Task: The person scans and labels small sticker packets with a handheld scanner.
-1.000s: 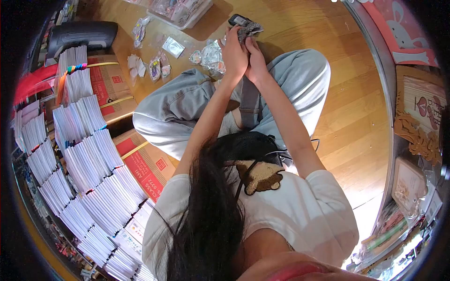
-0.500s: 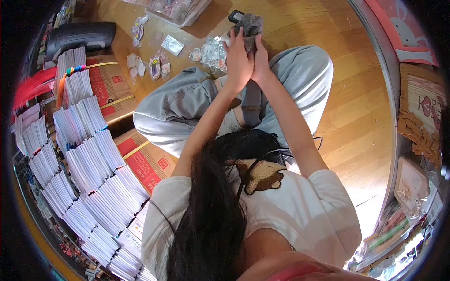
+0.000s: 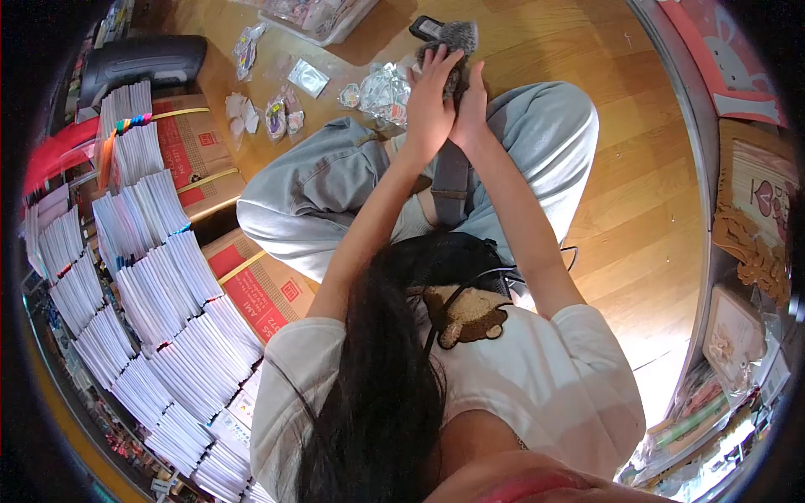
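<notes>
Out in front of my crossed legs, both hands meet at a grey furry item (image 3: 459, 37), whose exact kind I cannot make out. My left hand (image 3: 430, 105) lies on its near left side, fingers stretched and spread over the fur. Along the right side, my right hand (image 3: 470, 113) cups it with the thumb raised; the other fingers are mostly hidden. A dark rectangular object with a pale label (image 3: 426, 28) sits at the fur's upper left. Just left of my left hand is a pile of stickers in clear wrapping (image 3: 386, 96).
A silvery packet (image 3: 309, 78), small sticker bundles (image 3: 285, 115) and a clear plastic bin (image 3: 344, 32) are on the wooden floor (image 3: 625, 201). Stacked booklets (image 3: 172, 293) and red-brown cartons (image 3: 197, 142) line the left. Shelved goods (image 3: 738, 327) border the right.
The grey furry item has shifted slightly right, with the dark object beside it. My left fingers have spread and slid across the fur; my right thumb has moved a little outward.
</notes>
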The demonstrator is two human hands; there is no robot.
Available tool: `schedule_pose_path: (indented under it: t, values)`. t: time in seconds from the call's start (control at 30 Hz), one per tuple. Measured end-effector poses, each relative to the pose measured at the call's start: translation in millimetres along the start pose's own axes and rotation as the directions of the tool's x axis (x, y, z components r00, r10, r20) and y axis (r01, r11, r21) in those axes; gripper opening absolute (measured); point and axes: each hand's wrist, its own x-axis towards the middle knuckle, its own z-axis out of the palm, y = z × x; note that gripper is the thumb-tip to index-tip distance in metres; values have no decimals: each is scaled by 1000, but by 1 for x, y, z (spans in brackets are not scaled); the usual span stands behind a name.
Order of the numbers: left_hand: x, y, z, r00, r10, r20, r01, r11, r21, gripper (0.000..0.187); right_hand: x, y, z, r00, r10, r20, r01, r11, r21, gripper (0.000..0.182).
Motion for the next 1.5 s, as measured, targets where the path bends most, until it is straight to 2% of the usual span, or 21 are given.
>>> schedule_pose_path:
  t: [0.1, 0.17, 0.23, 0.3, 0.33, 0.43, 0.47, 0.57, 0.6, 0.7, 0.73, 0.83, 0.97, 1.03, 1.1, 1.17, 1.33, 1.37, 1.43, 1.47, 1.5]
  values:
    - [7, -15, -10, 996, 86, 7, -85, 976, 201, 64, 12, 7, -12, 1000, 20, -14, -23, 970, -243, 60]
    - [21, -23, -13, 991, 116, -73, -91, 955, 284, 58, 9, 9, -7, 996, 85, -17, -87, 967, -238, 55]
    - [34, -34, -17, 993, -83, -83, 95, 983, 158, 48, 14, 14, -15, 996, 60, 63, -42, 965, -260, 50]
    - [40, -54, -19, 947, -321, 3, 320, 945, -61, 45, 10, 13, -19, 1000, 22, -14, -26, 927, -375, 54]
    - [37, -61, -16, 946, -321, 36, 323, 942, -92, 44, 12, 12, -24, 999, 13, -35, -25, 921, -388, 55]
    - [3, -36, 2, 976, -172, -133, 162, 983, -85, 47, 17, 6, -27, 997, 72, -26, -77, 950, -302, 60]
    - [-5, -23, 2, 993, -59, -98, 63, 997, 44, 50, 17, 6, -28, 994, 107, -14, -107, 961, -253, 61]
    - [-11, -9, -6, 999, -35, 2, 34, 993, 117, 47, 21, 14, -40, 994, 112, -15, -112, 970, -217, 65]
    - [-6, -19, -6, 998, 27, -51, -12, 962, 271, 44, 13, 11, -22, 980, 141, -139, -175, 944, -278, 63]
    - [19, -41, -8, 987, -81, -137, 114, 960, 255, 38, 16, 24, -27, 997, 64, 37, -39, 879, -475, 59]
    - [26, -47, -9, 964, -220, -150, 243, 957, 158, 33, 16, 25, -28, 997, 75, -34, -82, 870, -487, 56]
    - [23, -44, -9, 902, -381, -204, 334, 914, -231, 34, 16, 25, -32, 983, 72, -168, -152, 833, -533, 52]
    - [-17, -14, 8, 976, -56, -212, 87, 986, 141, 53, 5, 19, -17, 995, 81, -67, -95, 960, -263, 49]
    - [-19, -6, 3, 996, -16, -87, 33, 982, 187, 61, 1, 12, -14, 994, 95, -44, -100, 985, -137, 47]
    - [-12, -10, -5, 999, 35, -25, -26, 954, 300, 60, 0, 6, -17, 973, 199, 121, -193, 980, -53, 45]
    - [-2, -17, -10, 991, 114, -68, -78, 916, 394, 50, 4, 12, -8, 990, 88, -108, -115, 955, -273, 45]
    - [0, -37, -22, 984, 136, -119, -60, 869, 492, 34, 20, 25, -39, 995, -2, -98, -51, 840, -540, 41]
    - [-1, -43, -25, 981, 66, -184, 11, 921, 389, 34, 21, 26, -46, 995, -31, -91, -31, 794, -607, 39]
    - [-3, -60, -37, 953, -90, -289, 140, 978, 157, 33, 11, 26, -37, 997, -79, 23, 70, 659, -749, 37]
    - [-4, -73, -47, 938, -91, -335, 163, 968, 193, 32, 7, 26, -32, 992, -92, 83, 121, 582, -804, 37]
    - [-9, -86, -58, 909, -155, -388, 205, 975, 91, 31, 11, 25, -29, 962, -144, 231, 270, 394, -879, 37]
